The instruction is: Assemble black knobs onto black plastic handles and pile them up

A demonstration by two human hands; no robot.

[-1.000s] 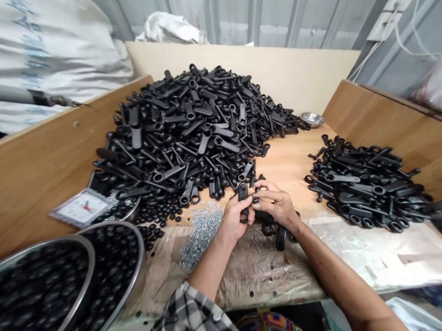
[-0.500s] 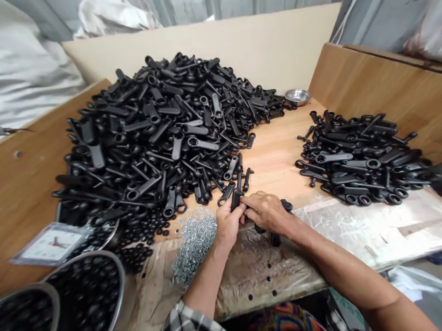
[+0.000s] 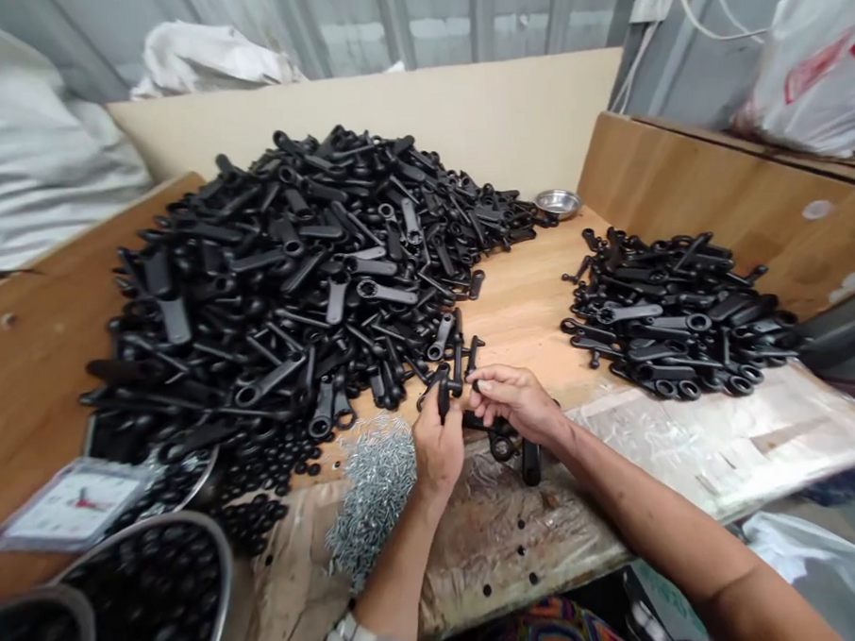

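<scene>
My left hand (image 3: 439, 448) is closed round a black plastic crank handle (image 3: 443, 400), held up at the near edge of the big heap. Beside it, my right hand (image 3: 520, 406) pinches a small dark piece (image 3: 476, 384) between thumb and fingertips; its exact kind is too small to tell. A narrow gap separates the two hands. Under my right hand, more black handles (image 3: 531, 462) lie at the board's front, partly covered by the hand. Silver screws (image 3: 374, 483) are spread in a mound left of my left wrist.
A tall heap of black handles (image 3: 304, 269) fills the back left, and a smaller pile (image 3: 668, 319) lies at right. Bowls of black caps (image 3: 156, 587) stand front left near a bagged card (image 3: 74, 501). A metal dish (image 3: 558, 201) sits behind. Wooden boards (image 3: 734, 194) wall the sides.
My right hand has drawn slightly away from the left, with a small dark piece now showing at its fingertips. The handle in my left hand has turned. The camera view has shifted a little.
</scene>
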